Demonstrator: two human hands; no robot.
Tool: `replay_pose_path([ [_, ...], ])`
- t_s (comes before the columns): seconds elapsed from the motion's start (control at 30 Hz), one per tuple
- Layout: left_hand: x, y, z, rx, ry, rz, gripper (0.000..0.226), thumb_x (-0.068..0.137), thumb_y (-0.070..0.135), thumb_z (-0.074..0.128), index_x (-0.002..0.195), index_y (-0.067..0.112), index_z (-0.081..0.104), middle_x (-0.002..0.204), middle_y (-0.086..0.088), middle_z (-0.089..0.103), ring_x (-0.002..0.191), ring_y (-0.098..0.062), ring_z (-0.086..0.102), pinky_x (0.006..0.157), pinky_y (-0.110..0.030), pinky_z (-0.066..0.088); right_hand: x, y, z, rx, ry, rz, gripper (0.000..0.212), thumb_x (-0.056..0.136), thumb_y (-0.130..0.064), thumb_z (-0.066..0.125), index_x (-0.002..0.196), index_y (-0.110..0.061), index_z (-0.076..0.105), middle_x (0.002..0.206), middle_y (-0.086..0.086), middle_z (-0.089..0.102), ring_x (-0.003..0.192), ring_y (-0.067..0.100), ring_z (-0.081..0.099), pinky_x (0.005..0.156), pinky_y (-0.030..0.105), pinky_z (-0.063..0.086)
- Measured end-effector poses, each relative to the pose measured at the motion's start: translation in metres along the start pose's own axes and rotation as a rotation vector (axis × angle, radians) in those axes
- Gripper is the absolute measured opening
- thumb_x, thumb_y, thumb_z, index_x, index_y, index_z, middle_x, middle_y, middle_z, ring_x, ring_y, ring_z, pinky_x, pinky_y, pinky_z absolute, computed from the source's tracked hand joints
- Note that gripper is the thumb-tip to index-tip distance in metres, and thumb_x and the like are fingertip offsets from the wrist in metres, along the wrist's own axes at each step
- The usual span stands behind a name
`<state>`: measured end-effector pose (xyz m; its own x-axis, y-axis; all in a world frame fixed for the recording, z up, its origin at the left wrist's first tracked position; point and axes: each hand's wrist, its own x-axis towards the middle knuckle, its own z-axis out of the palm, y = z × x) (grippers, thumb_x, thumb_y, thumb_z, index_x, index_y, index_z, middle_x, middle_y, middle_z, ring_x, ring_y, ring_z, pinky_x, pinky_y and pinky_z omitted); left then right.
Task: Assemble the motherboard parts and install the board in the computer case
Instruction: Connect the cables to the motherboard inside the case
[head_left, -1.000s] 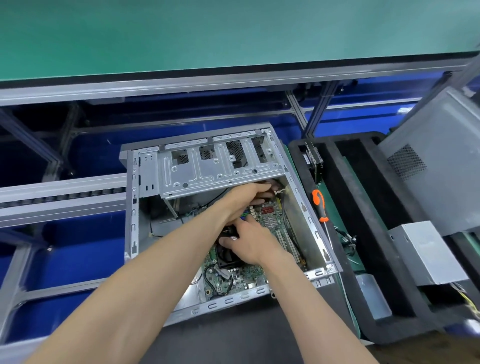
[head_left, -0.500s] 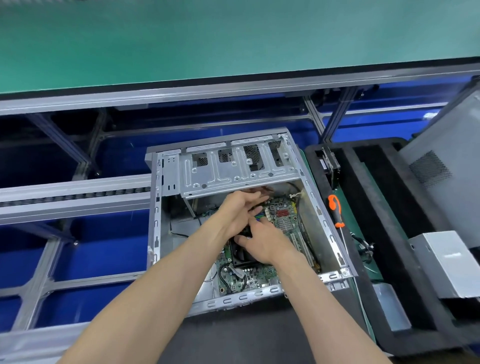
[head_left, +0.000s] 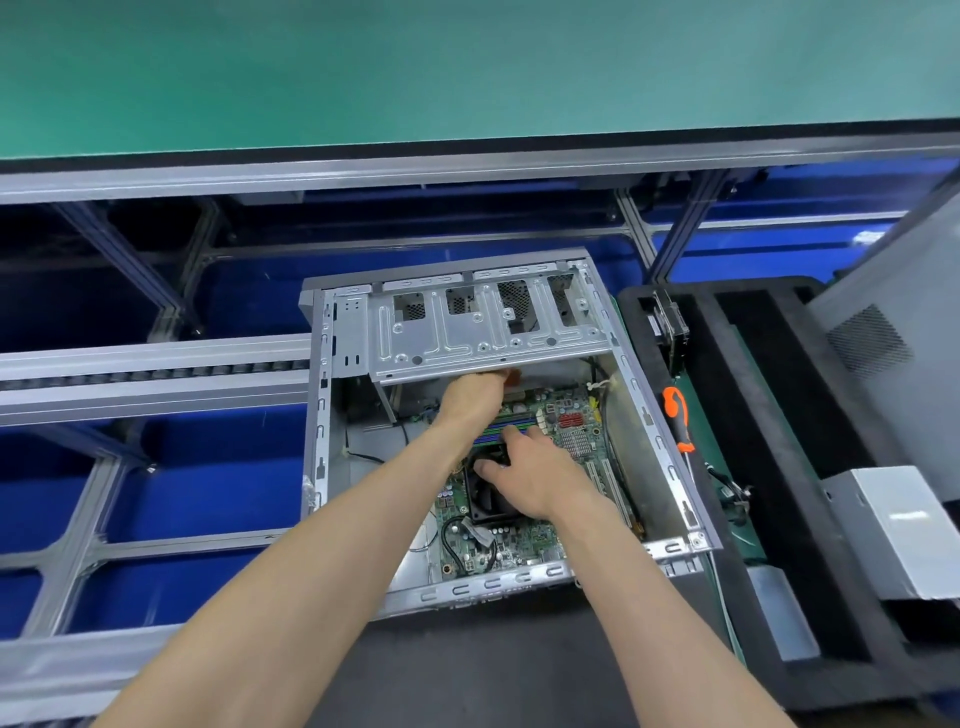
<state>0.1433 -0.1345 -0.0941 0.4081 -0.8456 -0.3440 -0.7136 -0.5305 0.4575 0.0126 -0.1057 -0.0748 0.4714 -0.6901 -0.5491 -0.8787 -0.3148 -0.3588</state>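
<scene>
- Head view: an open computer case (head_left: 332, 415) lies on its side on the dark worktop (head_left: 467, 670), its open face turned up.
- The green motherboard (head_left: 524, 540) sits flat inside the case, on its floor, filling the middle and right part of the interior.
- A silver drive cage (head_left: 483, 338) spans the far end of the case, above the top edge of the board.
- The left hand (head_left: 470, 400) reaches in toward the far end of the board; its fingertips go under the edge of the drive cage and are hidden, so I cannot tell whether the fingers are curled on anything.
- The right hand (head_left: 535, 473) rests on the black cooler fan (head_left: 483, 499) in the middle of the board; the thumb lies on the fan's top and the fingers bend over its far edge, gripping it.
- Blue memory slots (head_left: 501, 431) run between the two hands.
- A small red heatsink (head_left: 570, 420) sits on the board to the right of the left hand.
- A screwdriver (head_left: 678, 421) with an orange and black handle lies just beside the case's right wall, at the edge of a black foam tray (head_left: 789, 519).
- A silver metal box (head_left: 904, 525) rests at the right side of that tray.
- A grey case panel (head_left: 883, 364) leans at the far right.
</scene>
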Motion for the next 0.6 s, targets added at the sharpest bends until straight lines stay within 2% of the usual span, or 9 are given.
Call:
replay_pose_path([
  [0.1,-0.005,-0.021,-0.006,0.092,0.040,-0.097,0.025,0.098,0.015,0.040,0.087,0.008,0.060,0.105,-0.017,0.067,0.098,-0.031,0.059,0.074,-0.028,0.036,0.000,0.000,0.000,-0.006,0.000,0.006,0.064,0.097,-0.058,0.042,0.146,-0.016,0.036,0.154,0.016,0.033,0.128,0.043,0.048,0.099,0.052,0.045],
  [0.13,-0.007,-0.030,-0.008,0.135,0.082,-0.125,0.020,0.096,0.013,0.044,0.084,0.008,0.059,0.098,-0.015,0.067,0.098,-0.031,0.061,0.073,-0.028,0.037,0.000,0.000,0.000,-0.006,-0.002,0.010,0.063,0.097,-0.058,0.042,0.144,-0.017,0.037,0.152,0.016,0.034,0.126,0.043,0.049,0.099,0.052,0.046],
  [0.2,-0.009,-0.041,-0.010,0.190,0.130,-0.123,0.013,0.091,0.006,0.050,0.095,0.005,0.063,0.102,-0.016,0.067,0.100,-0.033,0.062,0.074,-0.031,0.042,0.000,-0.001,0.000,-0.007,-0.003,0.012,0.061,0.097,-0.058,0.041,0.143,-0.017,0.039,0.151,0.016,0.036,0.125,0.043,0.049,0.099,0.052,0.046],
  [0.27,-0.012,-0.039,-0.012,0.206,0.093,-0.110,0.020,0.090,0.002,0.050,0.104,0.002,0.064,0.106,-0.017,0.067,0.100,-0.033,0.063,0.076,-0.033,0.047,0.000,-0.001,-0.001,-0.015,-0.004,0.012,0.062,0.098,-0.058,0.041,0.145,-0.017,0.037,0.154,0.017,0.033,0.129,0.043,0.047,0.101,0.052,0.044],
  [0.4,-0.010,-0.040,-0.016,0.125,0.041,-0.069,0.012,0.086,0.010,0.053,0.078,0.008,0.062,0.091,-0.015,0.067,0.076,-0.029,0.057,0.066,-0.031,0.045,-0.001,-0.001,-0.002,-0.027,-0.006,0.012,0.063,0.098,-0.058,0.040,0.147,-0.017,0.036,0.158,0.017,0.028,0.132,0.042,0.045,0.102,0.052,0.043],
  [0.5,-0.010,-0.044,-0.019,0.158,0.011,-0.028,0.016,0.091,0.019,0.059,0.102,0.011,0.068,0.101,-0.011,0.068,0.091,-0.030,0.062,0.075,-0.031,0.050,-0.002,-0.002,-0.002,-0.026,-0.002,0.012,0.063,0.099,-0.058,0.040,0.147,-0.017,0.035,0.157,0.017,0.029,0.132,0.042,0.045,0.101,0.052,0.043],
  [0.6,-0.011,-0.046,-0.023,0.238,0.032,-0.010,0.023,0.094,0.011,0.056,0.115,0.007,0.064,0.112,-0.015,0.066,0.103,-0.033,0.061,0.078,-0.032,0.047,-0.002,-0.002,-0.003,-0.023,-0.003,0.016,0.063,0.098,-0.058,0.040,0.147,-0.017,0.035,0.156,0.016,0.031,0.130,0.042,0.046,0.101,0.052,0.044],
])
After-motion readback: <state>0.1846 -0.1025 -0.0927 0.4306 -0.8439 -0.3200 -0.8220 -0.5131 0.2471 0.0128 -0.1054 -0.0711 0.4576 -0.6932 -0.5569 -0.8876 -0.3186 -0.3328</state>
